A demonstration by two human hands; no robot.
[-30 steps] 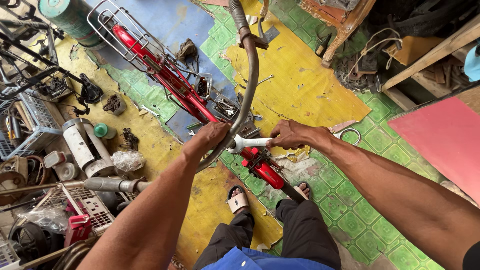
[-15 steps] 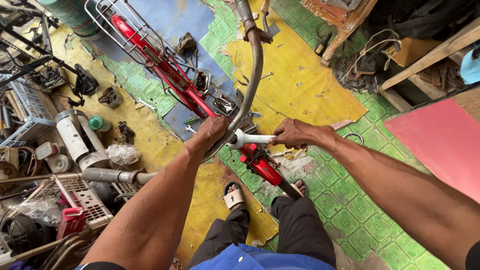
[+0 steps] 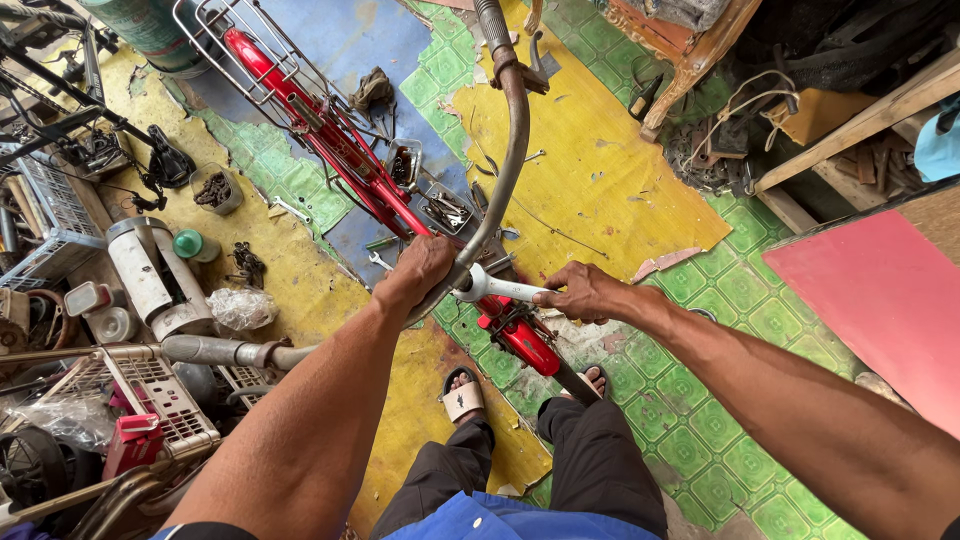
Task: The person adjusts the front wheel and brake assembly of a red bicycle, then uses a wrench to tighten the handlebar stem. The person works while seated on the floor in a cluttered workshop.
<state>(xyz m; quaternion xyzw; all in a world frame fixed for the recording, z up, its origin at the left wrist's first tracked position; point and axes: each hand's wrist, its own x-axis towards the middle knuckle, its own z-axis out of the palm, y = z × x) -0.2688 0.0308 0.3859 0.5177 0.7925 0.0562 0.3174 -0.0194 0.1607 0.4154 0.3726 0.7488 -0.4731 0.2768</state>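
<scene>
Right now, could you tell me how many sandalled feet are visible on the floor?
2: the left sandal on the yellow floor patch, the right sandal partly hidden behind the red bicycle frame.

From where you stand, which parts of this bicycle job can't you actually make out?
Head view only:
- The fastener under the spanner: its head sits against the handlebar, covered by the left hand.
- The spanner's far end: wrapped inside the right hand.
- The red bicycle frame front end: hidden behind the hands and legs.
- Small parts in the trays: too small to identify.
</scene>
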